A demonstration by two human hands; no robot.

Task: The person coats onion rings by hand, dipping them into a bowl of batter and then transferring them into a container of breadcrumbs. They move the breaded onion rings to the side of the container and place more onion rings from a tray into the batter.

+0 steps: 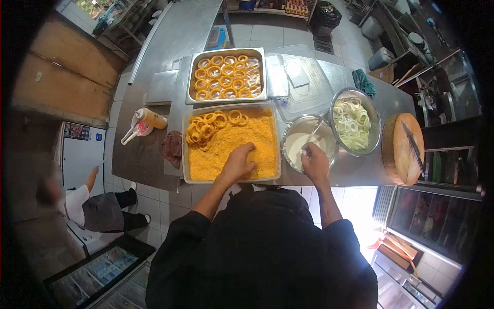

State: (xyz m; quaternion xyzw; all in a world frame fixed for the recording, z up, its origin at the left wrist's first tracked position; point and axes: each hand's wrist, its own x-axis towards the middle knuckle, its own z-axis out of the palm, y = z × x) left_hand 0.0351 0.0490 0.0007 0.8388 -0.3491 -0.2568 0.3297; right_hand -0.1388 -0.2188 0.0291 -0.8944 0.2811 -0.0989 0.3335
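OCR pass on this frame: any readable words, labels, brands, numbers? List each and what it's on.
No text reads clearly in this frame.
Dark sticker on the white cabinet door: print too small to read.
Small blue label on the same door: blurred.
Blue packet on the steel counter: unreadable.
Orange squeeze bottle: no label visible.

A steel counter (355, 172) stands on pale floor tiles (267, 33), with what may be stocked shelves (296, 7) along the far wall.

Black jacket (262, 252), sleeves (177, 232) pushed up to elbows, bare forearms
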